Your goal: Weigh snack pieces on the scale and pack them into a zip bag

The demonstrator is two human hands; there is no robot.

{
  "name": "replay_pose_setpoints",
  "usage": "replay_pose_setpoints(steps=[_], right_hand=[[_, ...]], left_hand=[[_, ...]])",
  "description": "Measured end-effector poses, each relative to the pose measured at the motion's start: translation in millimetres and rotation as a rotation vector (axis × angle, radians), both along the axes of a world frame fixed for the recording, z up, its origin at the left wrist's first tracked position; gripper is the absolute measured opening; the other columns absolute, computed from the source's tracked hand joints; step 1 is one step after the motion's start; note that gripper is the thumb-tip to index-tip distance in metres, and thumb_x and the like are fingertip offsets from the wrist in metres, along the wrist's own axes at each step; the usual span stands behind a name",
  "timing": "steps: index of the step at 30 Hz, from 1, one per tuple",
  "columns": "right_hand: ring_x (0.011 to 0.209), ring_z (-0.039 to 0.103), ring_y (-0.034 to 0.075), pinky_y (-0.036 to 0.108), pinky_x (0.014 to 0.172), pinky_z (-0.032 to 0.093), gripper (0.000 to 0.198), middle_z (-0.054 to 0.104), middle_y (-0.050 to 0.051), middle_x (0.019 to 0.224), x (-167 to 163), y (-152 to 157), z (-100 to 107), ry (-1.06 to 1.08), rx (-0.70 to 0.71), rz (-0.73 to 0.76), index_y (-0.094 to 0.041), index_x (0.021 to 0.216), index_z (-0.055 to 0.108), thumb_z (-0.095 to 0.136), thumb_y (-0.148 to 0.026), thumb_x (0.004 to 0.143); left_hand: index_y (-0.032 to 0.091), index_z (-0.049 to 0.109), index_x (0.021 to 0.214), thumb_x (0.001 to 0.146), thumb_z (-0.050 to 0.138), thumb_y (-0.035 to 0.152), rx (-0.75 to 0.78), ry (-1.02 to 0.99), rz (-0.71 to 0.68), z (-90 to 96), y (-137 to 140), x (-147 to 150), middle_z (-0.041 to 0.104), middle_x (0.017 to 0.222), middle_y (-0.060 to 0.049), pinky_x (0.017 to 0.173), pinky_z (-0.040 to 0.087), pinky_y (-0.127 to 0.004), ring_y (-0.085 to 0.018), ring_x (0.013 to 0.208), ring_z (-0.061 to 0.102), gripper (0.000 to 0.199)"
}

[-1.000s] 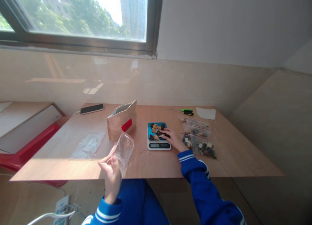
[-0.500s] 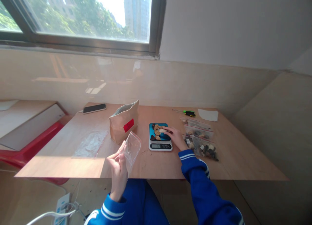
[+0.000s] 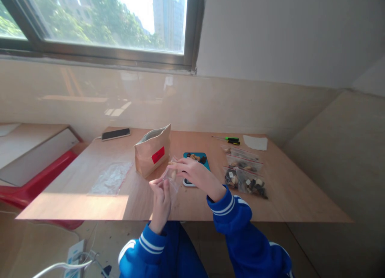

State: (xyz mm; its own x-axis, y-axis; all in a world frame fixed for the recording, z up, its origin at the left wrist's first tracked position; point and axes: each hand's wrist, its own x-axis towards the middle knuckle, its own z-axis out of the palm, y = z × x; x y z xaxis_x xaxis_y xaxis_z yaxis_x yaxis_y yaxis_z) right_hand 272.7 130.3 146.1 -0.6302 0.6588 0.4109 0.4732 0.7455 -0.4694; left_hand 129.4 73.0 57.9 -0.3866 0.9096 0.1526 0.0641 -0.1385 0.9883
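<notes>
My left hand [image 3: 161,197] pinches a clear zip bag [image 3: 174,185] above the table's front half. Over the bag's mouth is my right hand [image 3: 194,171], fingers closed on a pale dried mushroom piece [image 3: 173,173], partly hidden by the plastic and fingers. Behind that hand sits a kitchen scale [image 3: 188,183] with a blue top, its display mostly covered. Dark and tan dried mushrooms [image 3: 197,157] lie on the scale. A brown paper pouch [image 3: 147,159] with a red label stands open-topped just beyond my left hand.
Several filled zip bags [image 3: 251,183] lie right of the scale. Screwdrivers [image 3: 231,140] and white paper [image 3: 255,143] are behind them. Flat clear bags [image 3: 110,178] lie at left, a phone [image 3: 116,134] at the back left. A red stool [image 3: 60,177] stands beside the table.
My right hand has moved left from the scale to the bag's mouth, carrying a pale mushroom piece. My left hand has shifted slightly right with the bag.
</notes>
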Motion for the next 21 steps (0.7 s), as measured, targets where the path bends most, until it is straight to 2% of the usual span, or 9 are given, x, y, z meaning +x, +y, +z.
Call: replay_pose_setpoints(steps=[3, 6, 8, 11, 14, 16, 18, 21], right_hand=[[0.112, 0.059, 0.021, 0.037, 0.096, 0.048, 0.039, 0.066, 0.005, 0.118, -8, -5, 1, 0.022, -0.066, 0.077, -0.028, 0.129, 0.056, 0.055, -0.021, 0.091], [0.116, 0.057, 0.020, 0.037, 0.100, 0.046, 0.044, 0.062, 0.004, 0.127, -3, -2, -8, 0.184, -0.174, 0.080, -0.028, 0.133, 0.052, 0.058, -0.029, 0.089], [0.113, 0.060, 0.020, 0.036, 0.097, 0.049, 0.041, 0.062, 0.005, 0.128, 5, 6, -21, 0.356, -0.237, -0.024, -0.026, 0.129, 0.056, 0.057, -0.035, 0.089], [0.108, 0.062, 0.020, 0.036, 0.093, 0.050, 0.036, 0.065, 0.008, 0.121, 19, 26, -51, 0.602, -0.281, -0.264, -0.022, 0.118, 0.063, 0.049, -0.042, 0.092], [0.110, 0.059, 0.022, 0.039, 0.093, 0.049, 0.037, 0.066, 0.010, 0.116, 33, 35, -77, 0.654, -0.254, -0.423, -0.020, 0.109, 0.066, 0.047, -0.047, 0.091], [0.111, 0.056, 0.024, 0.039, 0.092, 0.049, 0.036, 0.063, 0.011, 0.115, 41, 24, -87, 0.613, -0.199, -0.494, -0.020, 0.106, 0.066, 0.047, -0.047, 0.091], [0.108, 0.056, 0.023, 0.038, 0.089, 0.050, 0.033, 0.061, 0.011, 0.112, 45, -1, -91, 0.546, -0.194, -0.526, -0.022, 0.107, 0.066, 0.046, -0.044, 0.092], [0.104, 0.056, 0.022, 0.039, 0.091, 0.048, 0.031, 0.057, 0.009, 0.108, 43, -51, -98, 0.345, -0.318, -0.422, -0.025, 0.113, 0.065, 0.053, -0.042, 0.089]], left_hand=[[0.020, 0.041, 0.093, 0.081, 0.052, 0.059, 0.024, -0.101, 0.059, 2.7, 0, 4, 0.064, 0.091, -0.009, 0.073, 0.052, -0.037, -0.023, 0.086, 0.066, 0.043], [0.020, 0.040, 0.094, 0.083, 0.050, 0.058, 0.012, -0.148, 0.067, 2.8, -2, 4, 0.062, 0.080, -0.004, 0.067, 0.052, -0.034, -0.019, 0.074, 0.065, 0.041], [0.021, 0.038, 0.095, 0.085, 0.048, 0.056, 0.016, -0.177, 0.058, 2.5, -2, 3, 0.061, 0.078, -0.001, 0.065, 0.051, -0.033, -0.016, 0.068, 0.063, 0.038], [0.023, 0.035, 0.094, 0.086, 0.048, 0.055, 0.029, -0.238, 0.053, 3.4, 0, 4, 0.062, 0.079, -0.001, 0.062, 0.050, -0.031, -0.016, 0.069, 0.063, 0.036], [0.022, 0.036, 0.094, 0.084, 0.048, 0.057, -0.003, -0.225, 0.086, 4.7, 3, 1, 0.062, 0.081, -0.002, 0.058, 0.049, -0.030, -0.014, 0.064, 0.061, 0.039], [0.021, 0.037, 0.094, 0.083, 0.049, 0.059, -0.020, -0.225, 0.118, 4.0, 4, -4, 0.063, 0.087, -0.003, 0.060, 0.048, -0.028, -0.012, 0.066, 0.061, 0.041], [0.022, 0.037, 0.094, 0.082, 0.051, 0.059, -0.064, -0.240, 0.143, 1.6, 4, -12, 0.062, 0.082, 0.000, 0.059, 0.048, -0.027, -0.011, 0.064, 0.060, 0.042], [0.023, 0.036, 0.094, 0.082, 0.054, 0.055, -0.122, -0.244, 0.176, -3.0, 4, -25, 0.054, 0.067, 0.006, 0.051, 0.044, -0.025, -0.010, 0.051, 0.053, 0.039]])
